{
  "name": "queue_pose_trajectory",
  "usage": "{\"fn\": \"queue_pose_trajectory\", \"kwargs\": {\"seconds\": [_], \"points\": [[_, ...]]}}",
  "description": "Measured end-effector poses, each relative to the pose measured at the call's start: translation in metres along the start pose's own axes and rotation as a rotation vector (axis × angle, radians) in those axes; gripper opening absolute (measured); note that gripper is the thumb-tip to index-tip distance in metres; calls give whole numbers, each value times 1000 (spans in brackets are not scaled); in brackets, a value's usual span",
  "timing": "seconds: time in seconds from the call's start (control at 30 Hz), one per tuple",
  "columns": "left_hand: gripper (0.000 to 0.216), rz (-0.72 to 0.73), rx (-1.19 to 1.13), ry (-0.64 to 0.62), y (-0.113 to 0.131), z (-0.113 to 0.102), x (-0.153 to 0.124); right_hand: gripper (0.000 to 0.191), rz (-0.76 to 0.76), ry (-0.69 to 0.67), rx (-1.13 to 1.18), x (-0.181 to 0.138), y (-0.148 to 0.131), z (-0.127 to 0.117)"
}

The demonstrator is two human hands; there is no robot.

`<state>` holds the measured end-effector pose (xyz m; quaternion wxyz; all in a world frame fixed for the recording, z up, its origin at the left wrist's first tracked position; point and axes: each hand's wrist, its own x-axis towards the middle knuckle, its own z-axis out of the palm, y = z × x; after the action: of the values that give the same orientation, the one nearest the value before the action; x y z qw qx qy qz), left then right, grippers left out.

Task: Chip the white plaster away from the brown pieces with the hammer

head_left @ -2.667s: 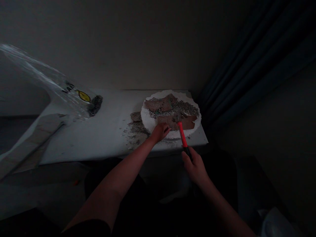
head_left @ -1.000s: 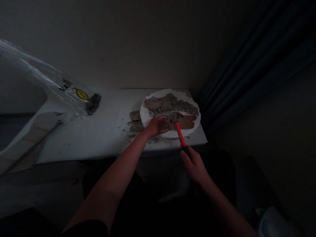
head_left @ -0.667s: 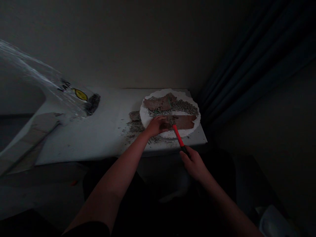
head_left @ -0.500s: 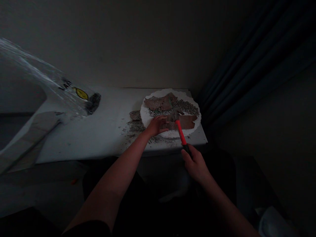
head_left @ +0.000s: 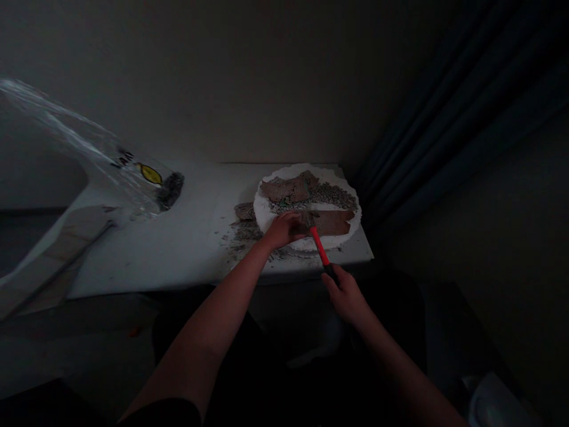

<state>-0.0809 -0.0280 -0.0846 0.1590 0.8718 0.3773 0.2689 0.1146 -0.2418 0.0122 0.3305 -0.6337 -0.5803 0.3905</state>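
A round white foam slab [head_left: 271,216] lies at the right end of a low white table [head_left: 178,237], carrying brown tile pieces [head_left: 284,190] and grey rubble [head_left: 331,194]. My left hand [head_left: 281,230] is closed on the near end of a brown tile piece [head_left: 333,222] on the slab. My right hand [head_left: 345,298] grips the black end of a hammer with a red handle [head_left: 317,245]. The hammer's head [head_left: 307,219] rests on the piece right beside my left fingers.
A clear plastic bag [head_left: 89,160] with a yellow label and dark grit at its mouth lies across the table's left side. Grey crumbs and a tile fragment [head_left: 244,210] lie left of the slab. A dark curtain [head_left: 444,107] hangs at the right; a plain wall stands behind.
The hammer head went up and down on the tile piece and now sits lower and further left. My left hand slid from the slab's edge onto the piece.
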Motion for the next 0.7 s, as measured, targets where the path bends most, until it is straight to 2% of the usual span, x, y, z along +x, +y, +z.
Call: {"fn": "queue_pose_trajectory", "kwargs": {"seconds": [0.27,0.37,0.7], "points": [[26,68,-60,-30,7,-8,2,26,-37,38,44,-1,1,-8],[16,59,-8,-88,12,-10,3,27,-12,42,59,-4,6,-7],[23,-12,85,-152,25,-14,3,31,16,31,58,-7,11,-5]]}}
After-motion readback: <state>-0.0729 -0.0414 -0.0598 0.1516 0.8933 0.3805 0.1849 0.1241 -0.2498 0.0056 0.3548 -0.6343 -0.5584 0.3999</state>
